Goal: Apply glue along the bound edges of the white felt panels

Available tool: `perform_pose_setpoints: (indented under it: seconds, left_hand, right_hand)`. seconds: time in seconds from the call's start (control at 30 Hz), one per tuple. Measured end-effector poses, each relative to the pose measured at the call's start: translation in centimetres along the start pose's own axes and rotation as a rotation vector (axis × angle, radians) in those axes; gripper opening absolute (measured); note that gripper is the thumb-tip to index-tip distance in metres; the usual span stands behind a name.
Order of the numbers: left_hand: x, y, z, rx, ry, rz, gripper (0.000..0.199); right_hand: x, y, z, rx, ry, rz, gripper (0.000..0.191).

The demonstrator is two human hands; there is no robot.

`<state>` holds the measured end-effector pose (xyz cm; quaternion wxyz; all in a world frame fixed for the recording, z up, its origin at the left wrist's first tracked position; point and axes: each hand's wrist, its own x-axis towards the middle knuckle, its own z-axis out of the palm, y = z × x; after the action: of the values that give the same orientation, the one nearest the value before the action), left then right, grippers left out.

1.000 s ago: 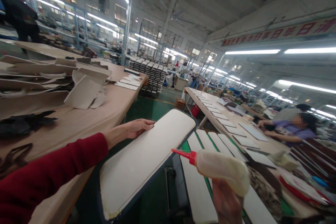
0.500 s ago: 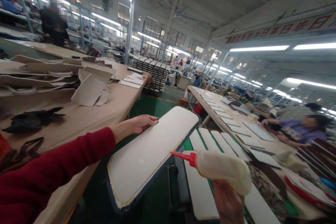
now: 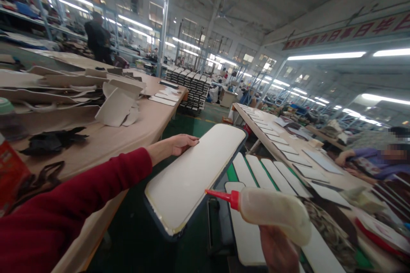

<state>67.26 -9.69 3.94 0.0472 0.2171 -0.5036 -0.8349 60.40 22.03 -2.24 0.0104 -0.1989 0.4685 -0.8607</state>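
Observation:
A long white panel (image 3: 195,175) with rounded corners and a dark rim is tilted in mid-air before me. My left hand (image 3: 181,144) grips its far-left edge, thumb on the white face and the other fingers hidden beneath. In my right hand (image 3: 278,247) is a translucent squeeze bottle (image 3: 269,209) of pale yellowish liquid, lying sideways. Its red nozzle (image 3: 221,195) points left, the tip at the panel's right edge. A yellowish line runs along the panel's near rim. Whether the tip touches the panel I cannot tell.
Similar white panels (image 3: 245,232) lie in a row on a green surface to the right. The right table (image 3: 267,147) bears more panels, and a person in purple (image 3: 374,162) sits beyond it. Cut sheets (image 3: 118,102) and black scraps (image 3: 54,140) cover the left table (image 3: 141,136).
The panel's near end has risen and shifted right, with my left hand moving slightly right. The nozzle tip has slipped a little left and down relative to the view, which has also shifted.

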Motion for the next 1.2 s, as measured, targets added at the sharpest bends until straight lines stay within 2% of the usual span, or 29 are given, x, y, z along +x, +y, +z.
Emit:
perform_pose_setpoints:
  seconds: [0.17, 0.33, 0.47, 0.6, 0.73, 0.9, 1.0, 1.2]
  left_hand:
    - [0.0, 0.6, 0.2, 0.001, 0.013, 0.015, 0.024]
    - [0.5, 0.8, 0.0, -0.004, 0.068, 0.02, 0.022]
    - [1.0, 0.9, -0.5, -0.006, 0.085, 0.025, 0.023]
    - [1.5, 1.1, -1.1, -0.031, 0.164, 0.052, 0.028]
    - [1.6, 1.2, -1.4, -0.037, 0.201, 0.066, 0.03]
    - [1.1, 1.3, -1.3, -0.039, 0.184, 0.066, 0.028]
    - [0.8, 1.4, -1.1, -0.034, 0.173, 0.065, 0.026]
    - [0.3, 1.8, -1.2, -0.024, 0.161, 0.069, 0.023]
  right_hand:
    - [-0.5, 0.2, -0.2, 0.007, -0.003, 0.005, 0.043]
    - [-0.9, -0.1, 0.5, 0.015, -0.074, -0.017, 0.038]
    - [-1.7, 0.4, 0.1, 0.015, -0.058, 0.084, 0.046]
    - [-2.3, 1.0, -1.3, -0.047, -0.046, 0.199, 0.065]
    - [-1.4, -0.1, -0.8, -0.079, -0.081, 0.114, 0.062]
    - [1.2, -2.1, 2.6, -0.053, 0.049, -0.058, 0.06]
    - [2.4, -2.5, 3.9, -0.068, 0.032, -0.094, 0.062]
    - [2.6, -2.0, 3.2, -0.088, -0.047, -0.057, 0.057]
